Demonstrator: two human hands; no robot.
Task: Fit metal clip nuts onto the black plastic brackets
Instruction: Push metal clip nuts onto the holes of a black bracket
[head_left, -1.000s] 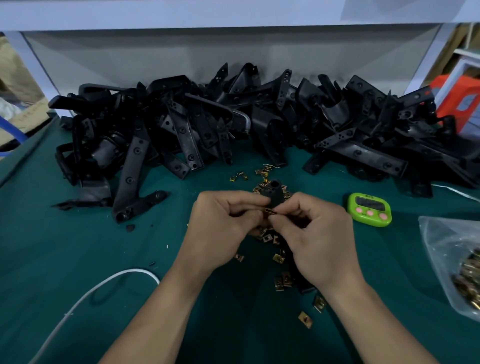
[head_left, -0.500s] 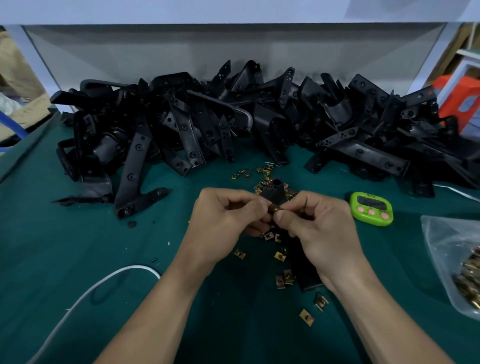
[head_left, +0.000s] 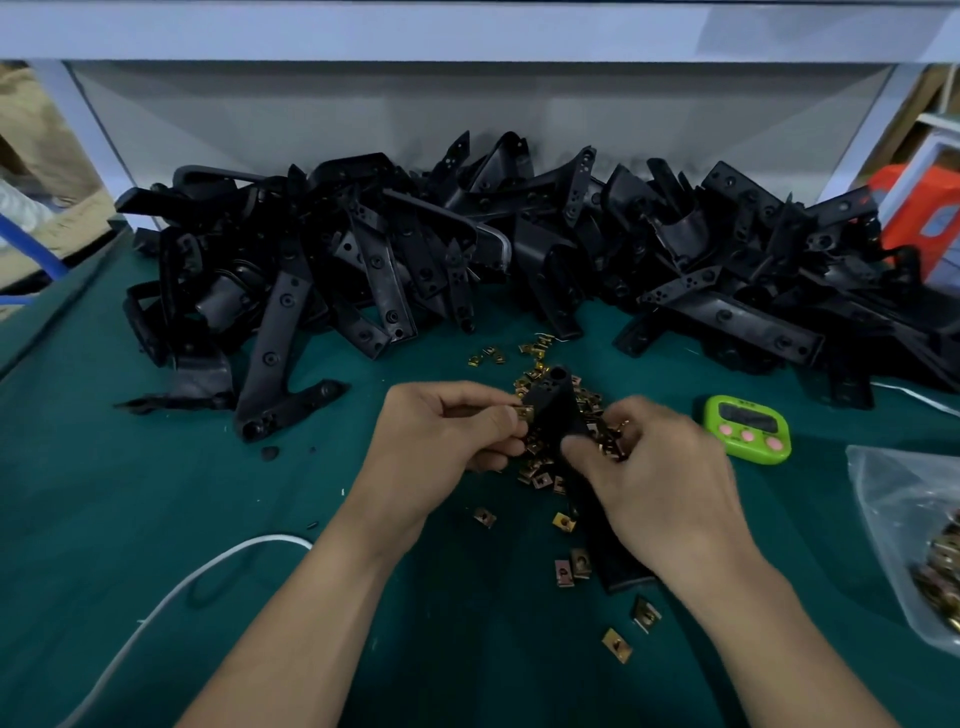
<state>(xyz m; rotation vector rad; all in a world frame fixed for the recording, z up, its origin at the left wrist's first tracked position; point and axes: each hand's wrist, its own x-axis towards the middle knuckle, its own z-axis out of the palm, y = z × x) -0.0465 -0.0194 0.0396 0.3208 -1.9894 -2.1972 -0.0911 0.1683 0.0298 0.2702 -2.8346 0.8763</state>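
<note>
Left hand: the left hand (head_left: 447, 436) is pinching one clip nut (head_left: 523, 414) between thumb and forefinger and pressing it against the left side of the held bracket (head_left: 553, 402), evidently to seat it.
Right hand: the right hand (head_left: 660, 483) is curling round the bracket's mid-length with the thumb on its face, judged to be bracing it against that push.
Held bracket: lying mid-worktop (head_left: 156, 519), with its far end raised toward the fingers.
Loose clip nuts (head_left: 563, 522): lying scattered under the hands, presumably for quick feeding.
Bracket heap (head_left: 363, 249): waiting along the far edge as stock.
Plastic bag (head_left: 914, 519): sitting at the right edge and holding more nuts.
</note>
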